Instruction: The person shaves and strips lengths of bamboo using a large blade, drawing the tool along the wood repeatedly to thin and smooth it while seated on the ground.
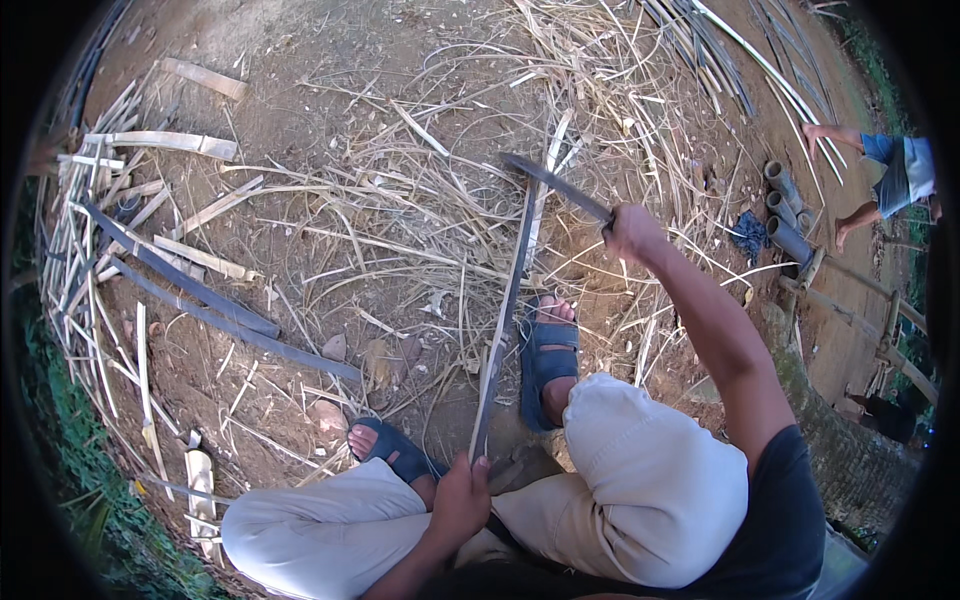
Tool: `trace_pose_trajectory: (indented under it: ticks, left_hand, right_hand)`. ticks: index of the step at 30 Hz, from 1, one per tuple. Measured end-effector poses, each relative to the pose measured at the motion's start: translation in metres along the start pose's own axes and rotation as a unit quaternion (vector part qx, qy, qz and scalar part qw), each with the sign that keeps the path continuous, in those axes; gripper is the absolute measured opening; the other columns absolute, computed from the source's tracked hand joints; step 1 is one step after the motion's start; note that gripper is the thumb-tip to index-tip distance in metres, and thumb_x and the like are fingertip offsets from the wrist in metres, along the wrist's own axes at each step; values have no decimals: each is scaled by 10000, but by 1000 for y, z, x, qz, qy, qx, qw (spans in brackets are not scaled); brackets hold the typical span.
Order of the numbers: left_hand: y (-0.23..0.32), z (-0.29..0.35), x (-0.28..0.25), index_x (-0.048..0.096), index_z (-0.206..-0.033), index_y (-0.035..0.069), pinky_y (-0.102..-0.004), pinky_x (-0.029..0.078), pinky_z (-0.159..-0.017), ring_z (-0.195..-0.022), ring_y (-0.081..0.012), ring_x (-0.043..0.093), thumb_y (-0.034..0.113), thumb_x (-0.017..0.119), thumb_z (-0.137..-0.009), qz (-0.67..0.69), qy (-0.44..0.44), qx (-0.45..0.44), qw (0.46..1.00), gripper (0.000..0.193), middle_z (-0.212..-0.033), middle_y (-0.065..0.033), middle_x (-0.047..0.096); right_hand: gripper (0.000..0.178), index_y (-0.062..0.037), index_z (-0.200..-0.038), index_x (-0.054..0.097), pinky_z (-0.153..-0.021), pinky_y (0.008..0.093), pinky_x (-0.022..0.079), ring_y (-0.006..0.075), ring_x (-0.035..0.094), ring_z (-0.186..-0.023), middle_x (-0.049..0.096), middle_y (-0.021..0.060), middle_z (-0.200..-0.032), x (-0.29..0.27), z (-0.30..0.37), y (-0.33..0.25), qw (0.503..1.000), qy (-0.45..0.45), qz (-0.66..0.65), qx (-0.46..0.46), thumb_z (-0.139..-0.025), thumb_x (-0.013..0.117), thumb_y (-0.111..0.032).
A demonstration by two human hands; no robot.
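Roughly at the left edge of the frame, green plants (95, 520) border a curving heap of pale split strips (75, 270). Just right of the heap, two long dark strips (240, 336) lie on the brown ground, slanting down toward the centre. Below their right ends is the left sandal (400, 455), dark and strapped over a bare foot.

At lower centre, the left hand (460, 503) has its fingers curled closed round the near end of a long, narrow strip (507, 310) — dark on one face, pale along an edge. This strip rises from the hand to the upper centre, passing between the two sandalled feet, over a tangle of thin, pale shavings (400, 235). The right sandal (548, 368) sits just right of it.

Near the strip's far end, the dark blade of a knife (562, 188) crosses it at an angle; whether they touch, I cannot tell. The right hand (636, 234), right of centre, has its fingers wrapped tightly round the knife's handle.

Farther right, a crumpled dark-blue cloth (749, 236) lies beside several hollow tubes (786, 235). Another person (905, 172) in blue shorts shows at the right edge.
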State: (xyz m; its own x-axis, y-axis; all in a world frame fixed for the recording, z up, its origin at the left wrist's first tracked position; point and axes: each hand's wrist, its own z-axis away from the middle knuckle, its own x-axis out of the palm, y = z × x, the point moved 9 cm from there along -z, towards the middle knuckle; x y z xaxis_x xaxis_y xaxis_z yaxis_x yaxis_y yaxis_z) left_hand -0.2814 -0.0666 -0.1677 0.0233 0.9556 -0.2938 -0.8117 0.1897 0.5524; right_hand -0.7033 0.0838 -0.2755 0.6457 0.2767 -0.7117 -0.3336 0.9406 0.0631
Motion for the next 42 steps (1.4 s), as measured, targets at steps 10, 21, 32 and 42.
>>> trace_pose_trajectory:
  ticks: [10, 21, 32, 42]
  left_hand:
    - [-2, -7, 3, 512, -967, -19, -547, 452, -665, -774, -501, 618, 241, 468, -1025, 10, -9, 0, 1000, 270, -773, -305, 615]
    - [-8, -6, 0, 548, -952, -17, -517, 470, -684, -779, -474, 638, 284, 474, -1023, -46, 4, -23, 999, 318, -768, -272, 633]
    - [-40, 9, -8, 564, -944, 41, -326, 399, -504, -540, -181, 521, 382, 436, -1035, 142, -39, -62, 987, 375, -678, -58, 517]
    - [-6, 133, -79, 456, -853, 125, -277, 280, -390, -433, -81, 304, 529, 407, -1023, 337, 6, -5, 942, 442, -613, 30, 365]
  right_hand:
    - [290, -65, -1008, 713, -814, 435, 577, 364, 706, -838, 707, 214, -890, 7, -22, -19, 997, 23, -15, -75, -819, 552, -215]
    - [311, -22, -1004, 712, -807, 435, 568, 361, 700, -843, 705, 218, -914, 17, -36, 7, 995, 61, -84, -6, -786, 638, -232]
    - [479, 24, -1114, 626, -890, 479, 516, 425, 651, -997, 673, 282, -1024, 90, -11, -20, 958, 104, -265, -9, -798, 698, -329]
    - [533, 42, -1120, 607, -880, 436, 532, 416, 667, -938, 669, 282, -1033, 116, 46, -13, 917, 293, -269, 17, -758, 718, -334]
